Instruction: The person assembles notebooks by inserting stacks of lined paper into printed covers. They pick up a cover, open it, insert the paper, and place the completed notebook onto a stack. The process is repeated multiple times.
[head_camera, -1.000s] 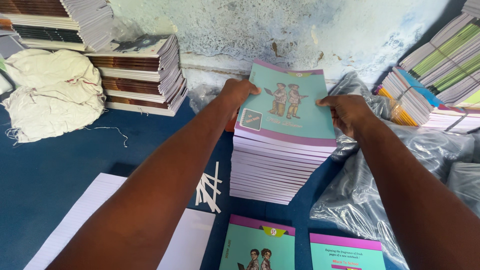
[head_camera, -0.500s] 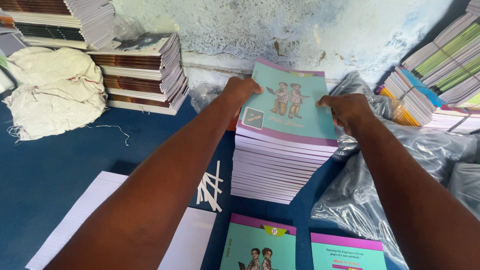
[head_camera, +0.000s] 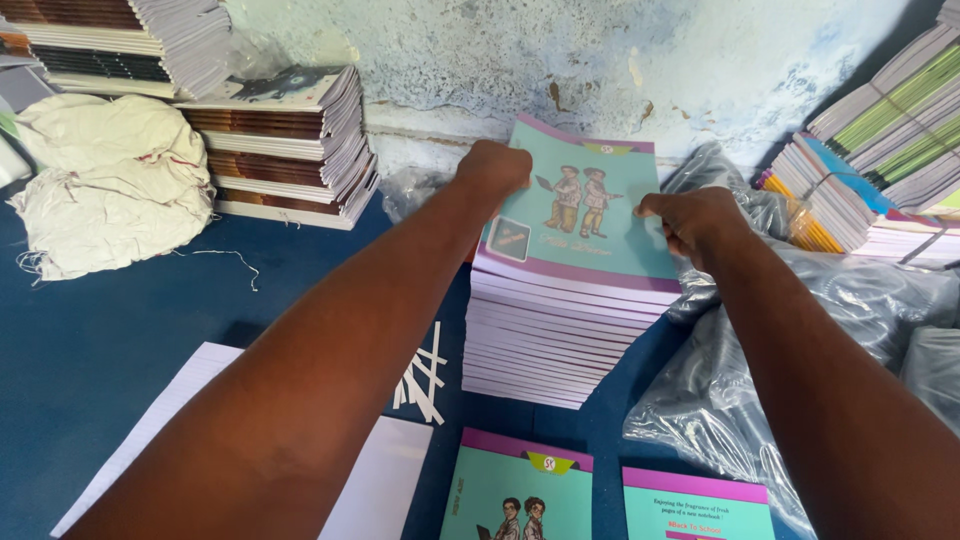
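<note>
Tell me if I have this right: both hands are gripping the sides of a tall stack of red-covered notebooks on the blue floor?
Not quite. The covers are teal with purple edging, not red, as the head view shows. The rest holds: the left hand and right hand each have a grip on a side of the tall notebook stack on the blue floor.

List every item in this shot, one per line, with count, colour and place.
notebook stack: one, teal covers with purple edges, centre, held at both sides
loose notebooks: two, teal and purple, bottom edge
brown-edged book stacks: two, upper left by the wall
cloth bundle: one, off-white, far left
white paper sheets: a few, lower left
white strips: several, beside the stack
clear plastic wrap: crumpled, right
multicoloured book bundles: several, upper right
blue floor covering: underneath everything
left hand: on the stack's left edge
right hand: on its right edge
</note>
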